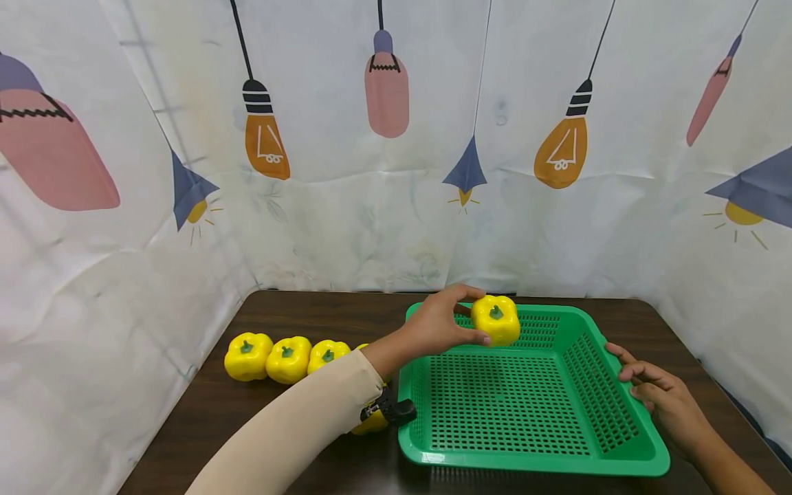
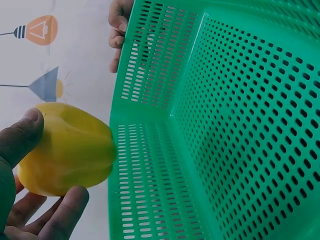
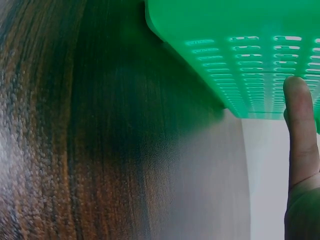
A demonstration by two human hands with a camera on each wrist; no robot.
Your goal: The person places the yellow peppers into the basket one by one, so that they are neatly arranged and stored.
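My left hand (image 1: 442,322) pinches a yellow bell pepper (image 1: 496,321) with a green stem between thumb and fingers. It holds the pepper over the back part of a green plastic basket (image 1: 532,466), whose perforated floor is bare. In the left wrist view, the pepper (image 2: 70,150) overlaps the basket's rim. At the basket's right side, my right hand (image 1: 665,399) grips the rim with curled fingers. One of its digits lies against the slotted outer wall (image 3: 250,50) in the right wrist view.
Several more yellow bell peppers (image 1: 248,356) stand in a row left of the basket, some partly hidden behind my left sleeve (image 1: 309,419). Another pepper (image 1: 370,423) shows under the wrist strap. The dark wooden table (image 1: 210,426) meets a patterned cloth (image 1: 340,234) behind.
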